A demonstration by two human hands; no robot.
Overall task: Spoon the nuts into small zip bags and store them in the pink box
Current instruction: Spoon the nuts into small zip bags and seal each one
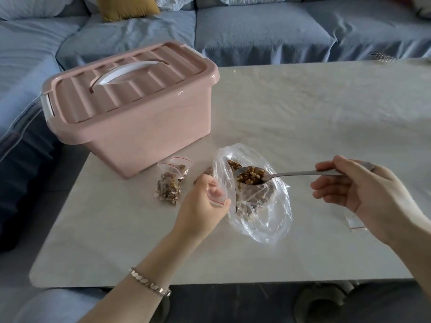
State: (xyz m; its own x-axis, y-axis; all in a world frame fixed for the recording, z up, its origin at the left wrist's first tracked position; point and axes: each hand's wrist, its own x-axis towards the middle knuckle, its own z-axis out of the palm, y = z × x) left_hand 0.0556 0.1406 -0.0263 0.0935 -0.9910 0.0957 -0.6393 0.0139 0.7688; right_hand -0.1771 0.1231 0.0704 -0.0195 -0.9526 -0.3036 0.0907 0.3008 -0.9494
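Spilling looks the main risk. The right hand [363,190] pinches the far end of the spoon [291,174] between thumb and forefinger, with the lower fingers loosely spread. That is a long lever, so any tilt would shed pieces. The left hand [203,202], lower centre of the frame, pinches a small zip bag [218,201] in curled fingers. The bag is crumpled and its mouth is not visibly open, and a narrow, floppy mouth would likely send nuts onto the bench [303,113].

The nuts [250,175] are brown, broken and walnut-like, heaped on the spoon over the big clear bag [261,217], centre frame. Beyond them at centre left lies one filled zip bag [171,183]. The pink box [133,108] sits upper left with its lid on, and it must be opened before anything is stored.
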